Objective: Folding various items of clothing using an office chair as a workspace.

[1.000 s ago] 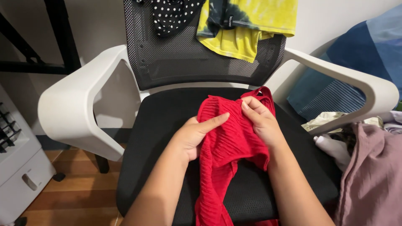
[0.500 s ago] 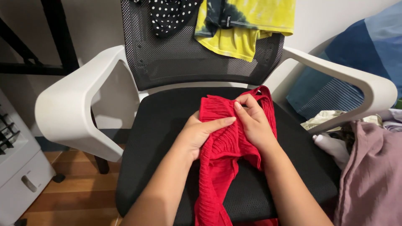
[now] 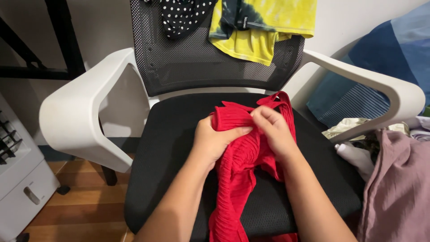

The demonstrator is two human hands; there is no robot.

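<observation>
Red ribbed top: bunched at the seat's middle, lower end trailing off the front edge; left hand closed around its upper folds, right hand curled shut on the strap end beside it, knuckles touching. Chair back carries a yellow shirt and a dotted cloth; mauve cloth lies past the right armrest. Risk, as judged: the hanging end's weight may drag the top to the floor should either grasp loosen.
</observation>
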